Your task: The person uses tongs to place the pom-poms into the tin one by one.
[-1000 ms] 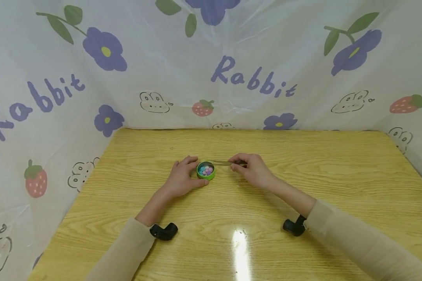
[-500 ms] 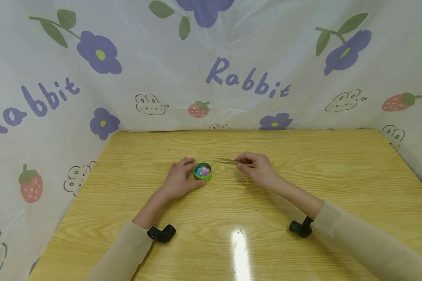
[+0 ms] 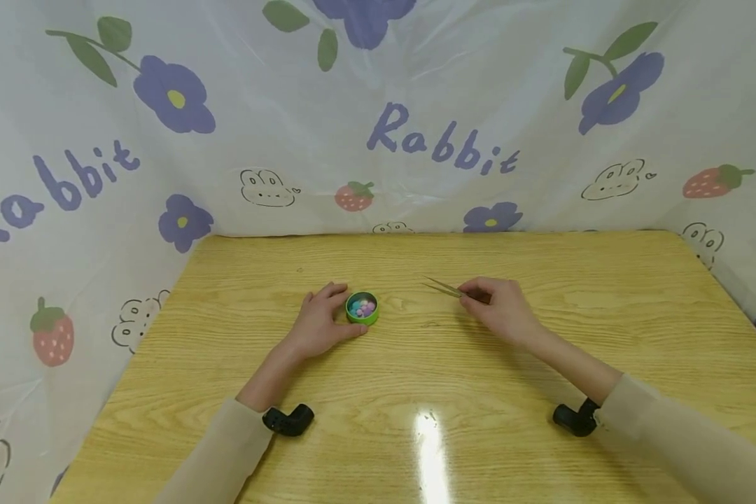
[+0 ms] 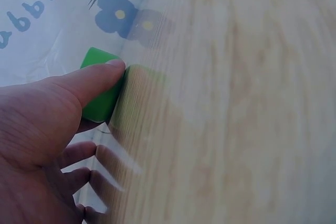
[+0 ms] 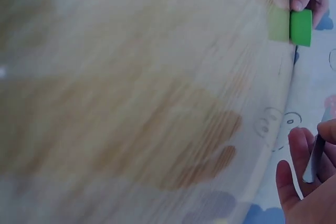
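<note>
A small round green tin [image 3: 362,320] stands on the table, holding several little pom-pom-like balls [image 3: 362,308] in blue, pink and purple. My left hand [image 3: 318,323] holds the tin from its left side; in the left wrist view the thumb lies along the green wall [image 4: 106,103]. Further right, my right hand [image 3: 502,308] pinches a pair of metal tweezers [image 3: 444,287] between thumb and fingers. Their tips point left toward the tin, slightly apart, with nothing seen between them. In the right wrist view the blunt end of the tweezers [image 5: 313,167] shows over the palm.
The wooden table [image 3: 416,371] has a glossy surface with a bright reflection near the front. A white curtain [image 3: 453,77] printed with flowers, rabbits and strawberries rises behind it and along the sides. Black wrist cameras [image 3: 290,420] sit on both wrists.
My right hand has drawn the tweezers away from the tin to the right, and the tips have come clear of its rim. My left hand has stayed at the tin.
</note>
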Available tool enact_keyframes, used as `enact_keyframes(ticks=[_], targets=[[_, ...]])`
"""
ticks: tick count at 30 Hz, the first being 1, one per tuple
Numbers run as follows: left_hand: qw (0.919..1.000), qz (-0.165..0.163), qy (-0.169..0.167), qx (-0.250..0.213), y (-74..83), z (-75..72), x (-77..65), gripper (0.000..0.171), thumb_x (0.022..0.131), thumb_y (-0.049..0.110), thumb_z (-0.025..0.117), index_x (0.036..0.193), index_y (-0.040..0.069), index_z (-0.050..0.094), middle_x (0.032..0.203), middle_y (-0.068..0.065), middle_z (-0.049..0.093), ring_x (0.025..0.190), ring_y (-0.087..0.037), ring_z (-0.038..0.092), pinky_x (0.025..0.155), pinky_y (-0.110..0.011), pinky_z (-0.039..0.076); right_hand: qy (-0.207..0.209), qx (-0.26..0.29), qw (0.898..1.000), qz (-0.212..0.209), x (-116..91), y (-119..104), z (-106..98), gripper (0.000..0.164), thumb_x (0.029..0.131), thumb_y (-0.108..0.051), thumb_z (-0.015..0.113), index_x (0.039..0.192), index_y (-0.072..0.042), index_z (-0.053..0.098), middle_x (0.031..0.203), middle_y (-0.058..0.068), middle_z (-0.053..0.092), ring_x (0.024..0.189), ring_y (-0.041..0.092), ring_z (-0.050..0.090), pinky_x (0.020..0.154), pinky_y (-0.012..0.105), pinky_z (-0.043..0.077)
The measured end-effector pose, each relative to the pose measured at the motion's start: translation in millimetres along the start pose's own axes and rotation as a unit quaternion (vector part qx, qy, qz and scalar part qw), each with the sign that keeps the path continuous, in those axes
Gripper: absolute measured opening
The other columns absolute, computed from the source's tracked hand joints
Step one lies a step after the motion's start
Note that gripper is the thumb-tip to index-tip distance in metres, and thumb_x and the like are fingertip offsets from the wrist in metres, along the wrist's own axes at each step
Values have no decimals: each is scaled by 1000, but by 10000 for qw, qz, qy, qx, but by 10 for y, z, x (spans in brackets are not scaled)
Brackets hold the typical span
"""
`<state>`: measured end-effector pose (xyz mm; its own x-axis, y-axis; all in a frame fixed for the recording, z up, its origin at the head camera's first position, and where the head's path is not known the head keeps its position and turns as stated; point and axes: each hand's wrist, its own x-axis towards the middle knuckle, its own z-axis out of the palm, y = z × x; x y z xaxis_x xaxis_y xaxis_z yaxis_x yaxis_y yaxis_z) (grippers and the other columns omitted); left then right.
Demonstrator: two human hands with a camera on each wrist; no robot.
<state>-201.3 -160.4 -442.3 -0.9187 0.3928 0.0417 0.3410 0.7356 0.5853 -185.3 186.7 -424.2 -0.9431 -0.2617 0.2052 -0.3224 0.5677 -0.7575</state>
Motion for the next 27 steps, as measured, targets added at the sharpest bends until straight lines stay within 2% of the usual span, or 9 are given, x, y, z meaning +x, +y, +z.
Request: enact_keyframes(ticks=[9,15,24,25,27], targets=[[10000,1,6,-6,-3,10,9,79,88,31,83,148,-7,49,156,-25,40,151,-46,22,118,-66,7,460,-704,9963,175,-161,159,-229,18,97,-6,69,111,4,74,98,19,76,88,34,74,73,46,60],[10000,-26,-16,-29,-1,9,9,80,88,31,83,149,-8,48,157,-25,39,151,-45,21,119,-65,7,722,-1274,9892,88,-258,264,-342,16,97,-3,70,109,6,74,96,21,76,84,35,75,70,49,59],[10000,-33,-20,21,6,5,13,80,89,31,83,149,-8,47,157,-25,39,151,-45,21,119,-65,6,744,-1900,9790,45,-354,373,-449,16,97,-5,69,106,8,73,95,23,75,81,37,73,65,50,57],[10000,-32,-23,30,6,8,14,80,89,31,83,149,-8,47,157,-25,39,151,-45,21,119,-65,6,751,-1953,9778,68,-363,378,-457,16,97,-5,70,106,7,73,95,23,75,82,38,73,66,50,57],[10000,-25,-20,35,8,13,17,79,89,31,83,149,-8,48,157,-26,39,151,-46,22,119,-65,6,778,-2074,9751,84,-376,393,-475,15,96,-5,71,105,8,72,94,23,75,83,40,72,80,57,55]])
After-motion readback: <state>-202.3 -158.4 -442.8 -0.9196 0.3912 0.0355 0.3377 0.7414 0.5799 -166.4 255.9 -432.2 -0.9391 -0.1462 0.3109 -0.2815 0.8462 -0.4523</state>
